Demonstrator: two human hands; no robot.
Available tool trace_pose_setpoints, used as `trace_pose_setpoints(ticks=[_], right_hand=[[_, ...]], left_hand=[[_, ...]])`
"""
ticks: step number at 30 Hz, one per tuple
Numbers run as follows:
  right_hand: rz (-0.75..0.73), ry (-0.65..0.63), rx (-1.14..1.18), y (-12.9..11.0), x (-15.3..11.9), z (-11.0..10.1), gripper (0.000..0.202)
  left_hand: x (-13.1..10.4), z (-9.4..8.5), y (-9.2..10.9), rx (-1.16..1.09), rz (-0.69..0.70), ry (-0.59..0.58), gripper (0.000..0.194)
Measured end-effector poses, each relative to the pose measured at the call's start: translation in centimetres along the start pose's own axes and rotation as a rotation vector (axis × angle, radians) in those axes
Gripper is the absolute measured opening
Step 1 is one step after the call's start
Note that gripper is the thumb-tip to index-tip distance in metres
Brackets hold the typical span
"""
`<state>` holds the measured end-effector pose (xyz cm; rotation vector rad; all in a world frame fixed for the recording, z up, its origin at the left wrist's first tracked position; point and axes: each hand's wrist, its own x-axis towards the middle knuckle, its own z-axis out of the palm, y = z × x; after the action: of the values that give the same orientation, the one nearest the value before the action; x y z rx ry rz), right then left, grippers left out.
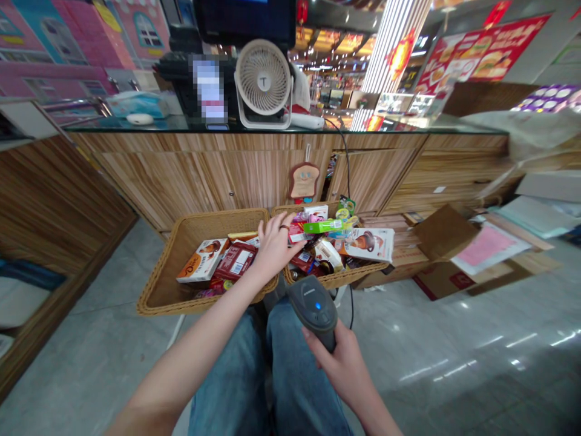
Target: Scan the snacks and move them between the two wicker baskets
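Note:
My right hand (338, 357) grips a dark barcode scanner (313, 303) that shows a blue light, held over my knees. My left hand (276, 239) reaches over the inner rims of two wicker baskets, fingers spread, beside a red packet (297, 232) in the right basket (338, 280). That basket also holds a bright green box (323, 226), a white ice cream box (368, 243) and other small packets. In the left basket (166, 272) lie an orange and white Dove box (203, 260), a dark red packet (235, 260) and more sweets.
Behind the baskets stands a wooden counter (195, 175) with a glass top. On it are a white fan (264, 79), a monitor (247, 21) and a tissue pack (138, 104). An opened cardboard box (447, 275) sits on the floor at right. A cable (348, 175) hangs down the counter.

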<state>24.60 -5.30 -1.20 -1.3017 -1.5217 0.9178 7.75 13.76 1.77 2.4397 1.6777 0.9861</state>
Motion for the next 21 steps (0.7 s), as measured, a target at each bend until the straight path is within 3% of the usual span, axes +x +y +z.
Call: trace_pose_setpoints(ticks=[5,11,16,21], right_hand=[[0.002,0.024,-0.006,-0.1,0.1,-0.3,0.021],[0.024,0.040,-0.038,0.0,-0.1,-0.8,0.024],[0.020,0.045,-0.036,0.3,-0.2,-0.9,0.023],[0.016,0.026,-0.037,0.6,-0.2,-0.7,0.022]], left_hand=[[4.0,3.3,2.7,-0.011,0.137,-0.114,0.065],[6.1,5.4,3.5,-0.075,0.145,-0.230,0.052],[5.8,4.6,3.3,-0.085,0.106,-0.215,0.038],[3.7,1.9,1.9,-0.141,0.084,-0.074,0.038]])
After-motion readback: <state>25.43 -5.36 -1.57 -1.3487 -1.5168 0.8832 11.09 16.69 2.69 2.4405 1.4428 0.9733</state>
